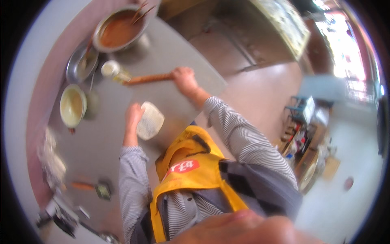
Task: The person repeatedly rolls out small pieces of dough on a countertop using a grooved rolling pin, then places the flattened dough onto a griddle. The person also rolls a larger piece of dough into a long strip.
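Note:
My left hand (133, 117) holds a pale, flat, rounded piece (150, 120) by its left edge, fingers bent over it; its material is unclear, possibly dough. Farther forward, my right hand (184, 78) is closed around the near end of a ridged orange-brown rod (149, 79), which points left across the grey table (106, 146). The rod's far end meets or overlaps a small jar with a pale lid (110, 68); blur hides whether they touch.
A large metal basin (122, 29) of orange-red liquid, a metal bowl (81, 64) and a cream bowl (72, 105) line the table's far left. Nearer are a plastic bag (53, 161) and an orange-handled tool (103, 190). Right of the table edge stands a cluttered shelf (307, 152).

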A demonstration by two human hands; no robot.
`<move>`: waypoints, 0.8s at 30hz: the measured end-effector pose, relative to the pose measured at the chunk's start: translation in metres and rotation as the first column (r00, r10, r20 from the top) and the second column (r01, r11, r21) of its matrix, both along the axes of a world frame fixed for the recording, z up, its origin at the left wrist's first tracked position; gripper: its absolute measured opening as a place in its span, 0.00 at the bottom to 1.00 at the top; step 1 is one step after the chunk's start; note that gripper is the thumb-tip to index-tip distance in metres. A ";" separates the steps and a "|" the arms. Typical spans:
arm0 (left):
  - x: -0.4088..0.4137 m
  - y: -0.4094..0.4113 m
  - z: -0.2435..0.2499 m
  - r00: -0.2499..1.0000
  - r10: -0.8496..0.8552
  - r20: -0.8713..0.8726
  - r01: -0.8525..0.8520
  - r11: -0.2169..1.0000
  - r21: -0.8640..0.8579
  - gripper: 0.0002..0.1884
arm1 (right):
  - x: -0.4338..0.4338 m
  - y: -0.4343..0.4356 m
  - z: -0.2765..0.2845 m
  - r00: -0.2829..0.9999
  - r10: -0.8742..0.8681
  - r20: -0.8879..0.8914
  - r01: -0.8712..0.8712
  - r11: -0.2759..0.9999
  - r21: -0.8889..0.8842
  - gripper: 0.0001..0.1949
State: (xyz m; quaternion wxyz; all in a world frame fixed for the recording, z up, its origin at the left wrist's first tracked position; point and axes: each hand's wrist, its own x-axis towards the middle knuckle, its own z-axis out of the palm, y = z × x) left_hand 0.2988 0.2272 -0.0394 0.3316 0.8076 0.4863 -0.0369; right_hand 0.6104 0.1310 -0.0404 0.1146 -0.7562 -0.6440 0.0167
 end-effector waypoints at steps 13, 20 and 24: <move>-0.006 -0.012 0.060 0.957 -0.181 0.227 0.265 0.867 -0.422 0.16 | -0.130 -0.046 0.010 0.886 -0.002 -0.463 -0.167 0.932 -0.323 0.20; -0.056 -0.047 0.125 0.866 0.236 0.442 0.146 0.725 -0.674 0.12 | -0.124 -0.051 0.067 0.595 -0.068 -0.801 -0.415 0.827 -0.379 0.21; -0.095 -0.100 0.155 0.487 0.732 0.476 -0.187 0.619 -0.763 0.12 | -0.138 -0.021 0.125 0.544 -0.020 -0.839 -0.505 0.791 -0.346 0.24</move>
